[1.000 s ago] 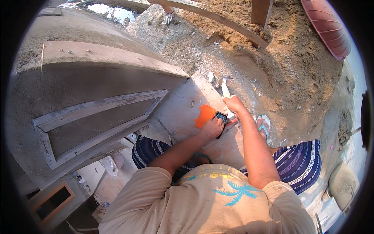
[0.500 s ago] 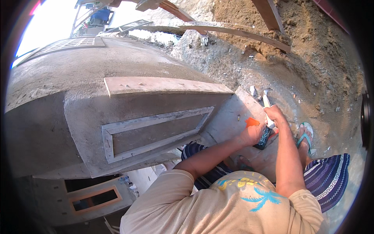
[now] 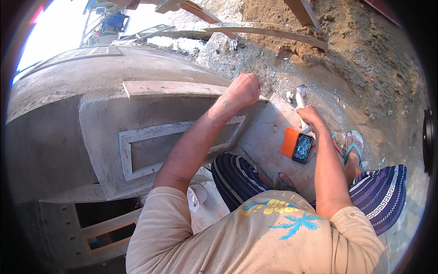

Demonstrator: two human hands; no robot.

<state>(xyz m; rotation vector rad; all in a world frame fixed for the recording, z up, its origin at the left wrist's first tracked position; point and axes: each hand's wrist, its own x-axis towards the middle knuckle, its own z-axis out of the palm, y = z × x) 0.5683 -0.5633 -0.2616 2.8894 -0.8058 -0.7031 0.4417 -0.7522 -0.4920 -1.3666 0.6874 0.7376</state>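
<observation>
My left hand (image 3: 245, 89) is raised over the far end of a wooden plank (image 3: 178, 88), its fingers curled closed. Whatever they may hold is hidden or too small to make out. My right hand (image 3: 310, 116) is wrapped round the pale handle of a hammer (image 3: 299, 101), whose metal head points away from me. Below that hand lies a small dark box (image 3: 302, 148) filled with thin metal nails or screws, with its orange lid (image 3: 289, 141) lying open to the left.
The plank lies along the top of a plastered wall (image 3: 102, 150) with a framed panel (image 3: 173, 145); small nail-like bits stick up from it. Red-handled pliers or a similar tool (image 3: 338, 147) lie by my sandalled foot (image 3: 353, 145). Wooden beams (image 3: 273, 36) cross the far side above rough earth (image 3: 365, 59).
My left hand has left the box and risen away to the left, over the plank's end. The box and its contents now show. My right hand still grips the hammer.
</observation>
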